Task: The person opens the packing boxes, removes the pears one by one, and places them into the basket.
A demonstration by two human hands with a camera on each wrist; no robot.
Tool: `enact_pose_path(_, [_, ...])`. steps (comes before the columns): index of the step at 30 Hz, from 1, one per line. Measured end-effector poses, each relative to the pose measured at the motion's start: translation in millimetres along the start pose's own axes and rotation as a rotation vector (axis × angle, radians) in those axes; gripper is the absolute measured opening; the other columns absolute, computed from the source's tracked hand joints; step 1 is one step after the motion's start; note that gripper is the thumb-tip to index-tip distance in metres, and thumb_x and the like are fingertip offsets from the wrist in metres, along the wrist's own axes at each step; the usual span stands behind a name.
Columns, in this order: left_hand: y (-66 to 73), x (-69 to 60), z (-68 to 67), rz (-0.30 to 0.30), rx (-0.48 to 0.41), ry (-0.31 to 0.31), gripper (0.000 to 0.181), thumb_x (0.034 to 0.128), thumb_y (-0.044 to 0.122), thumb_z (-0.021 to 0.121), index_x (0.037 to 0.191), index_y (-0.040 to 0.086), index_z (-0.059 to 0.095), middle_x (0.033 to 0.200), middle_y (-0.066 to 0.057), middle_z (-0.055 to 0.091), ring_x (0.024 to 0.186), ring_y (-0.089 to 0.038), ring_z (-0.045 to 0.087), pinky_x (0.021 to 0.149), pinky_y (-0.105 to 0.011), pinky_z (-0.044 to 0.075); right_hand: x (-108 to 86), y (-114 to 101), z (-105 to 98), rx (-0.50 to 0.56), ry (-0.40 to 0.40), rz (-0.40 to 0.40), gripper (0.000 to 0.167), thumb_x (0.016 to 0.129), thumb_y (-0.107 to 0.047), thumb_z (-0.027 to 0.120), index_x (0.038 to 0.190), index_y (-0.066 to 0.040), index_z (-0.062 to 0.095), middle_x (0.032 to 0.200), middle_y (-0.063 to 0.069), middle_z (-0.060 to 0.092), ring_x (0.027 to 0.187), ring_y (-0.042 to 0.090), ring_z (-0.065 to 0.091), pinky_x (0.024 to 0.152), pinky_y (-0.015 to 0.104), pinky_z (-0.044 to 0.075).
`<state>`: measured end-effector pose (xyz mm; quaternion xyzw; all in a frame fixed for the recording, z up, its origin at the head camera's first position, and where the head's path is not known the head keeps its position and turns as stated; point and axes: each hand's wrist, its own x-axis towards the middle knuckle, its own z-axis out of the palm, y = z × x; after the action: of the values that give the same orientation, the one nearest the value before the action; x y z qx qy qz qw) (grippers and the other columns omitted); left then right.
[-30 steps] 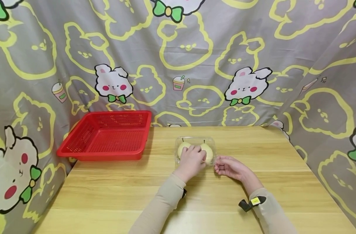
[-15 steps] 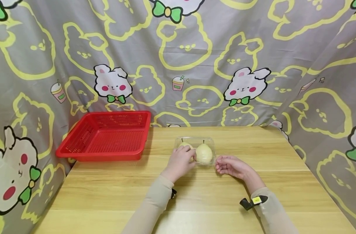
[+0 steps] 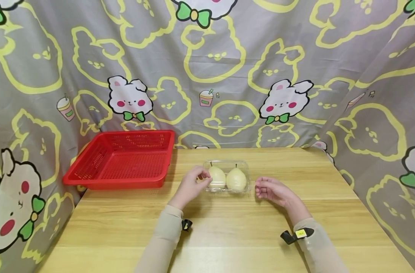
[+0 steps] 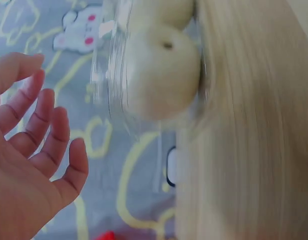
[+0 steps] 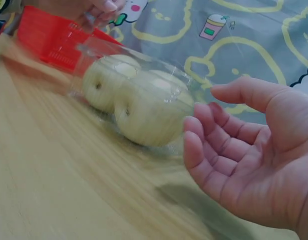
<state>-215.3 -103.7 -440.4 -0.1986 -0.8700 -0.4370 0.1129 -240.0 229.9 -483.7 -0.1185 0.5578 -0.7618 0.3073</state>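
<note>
Two pale yellow pears point(image 3: 236, 180) lie side by side in a clear plastic box point(image 3: 226, 190) on the table, the lid seeming to cover them. Just left of the box, my left hand point(image 3: 191, 186) has its fingers loosely bent and holds nothing. My right hand point(image 3: 274, 192) hovers to the right of the box with relaxed fingers and a small gap between. In the left wrist view the box with a pear point(image 4: 163, 75) is beside my spread fingers. The right wrist view shows both pears point(image 5: 151, 110) near my half-curled, empty right hand point(image 5: 244, 150).
A red perforated basket point(image 3: 132, 181) stands at the table's back left. The wooden table point(image 3: 227, 235) reaches back to a grey curtain point(image 3: 180, 53) with yellow outlines and white rabbit faces, which also hangs along both sides.
My left hand has moved left off the top of the box to its left side, uncovering both pears. My right hand has shifted slightly right, away from the box.
</note>
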Motion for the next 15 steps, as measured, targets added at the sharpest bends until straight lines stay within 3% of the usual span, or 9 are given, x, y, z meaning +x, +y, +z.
enact_pose_path(3, [-8.6,-0.2,-8.1,-0.056,-0.114,0.030,0.007,0.0846,0.013,0.073,0.088,0.012,0.067,0.085,-0.002,0.063,0.080,-0.011,0.055,0.072,-0.024,0.047,0.4,-3,4,-0.008,0.075,-0.026,0.019,0.100,-0.003,0.045,0.093,-0.013,0.059,0.079,-0.003,0.065,0.072,0.008,0.063,0.067,0.021,0.053])
enact_pose_path(7, [-18.5,-0.8,-13.2,-0.110,-0.196,0.043,0.010,0.0845,0.011,0.074,0.090,0.007,0.067,0.083,-0.007,0.065,0.076,-0.009,0.056,0.071,-0.023,0.049,0.6,-6,9,-0.045,0.138,-0.079,0.016,0.099,-0.002,0.047,0.093,-0.013,0.057,0.079,-0.003,0.063,0.071,0.008,0.061,0.064,0.021,0.051])
enact_pose_path(12, [-32.7,-2.8,-12.8,-0.157,-0.270,-0.001,0.018,0.0854,0.012,0.073,0.099,0.002,0.066,0.092,-0.016,0.067,0.083,-0.013,0.058,0.078,-0.026,0.050,-0.3,-10,14,-0.114,0.139,-0.168,0.016,0.098,-0.002,0.048,0.093,-0.013,0.058,0.079,-0.005,0.063,0.071,0.007,0.061,0.063,0.020,0.051])
enact_pose_path(15, [-42.6,-5.4,-12.7,-0.226,-0.354,-0.044,0.030,0.0860,0.010,0.072,0.110,-0.004,0.062,0.102,-0.020,0.065,0.088,-0.014,0.059,0.080,-0.025,0.049,-0.4,-12,17,-0.168,0.143,-0.206,0.014,0.098,-0.004,0.050,0.094,-0.014,0.059,0.080,-0.006,0.063,0.072,0.007,0.060,0.065,0.020,0.050])
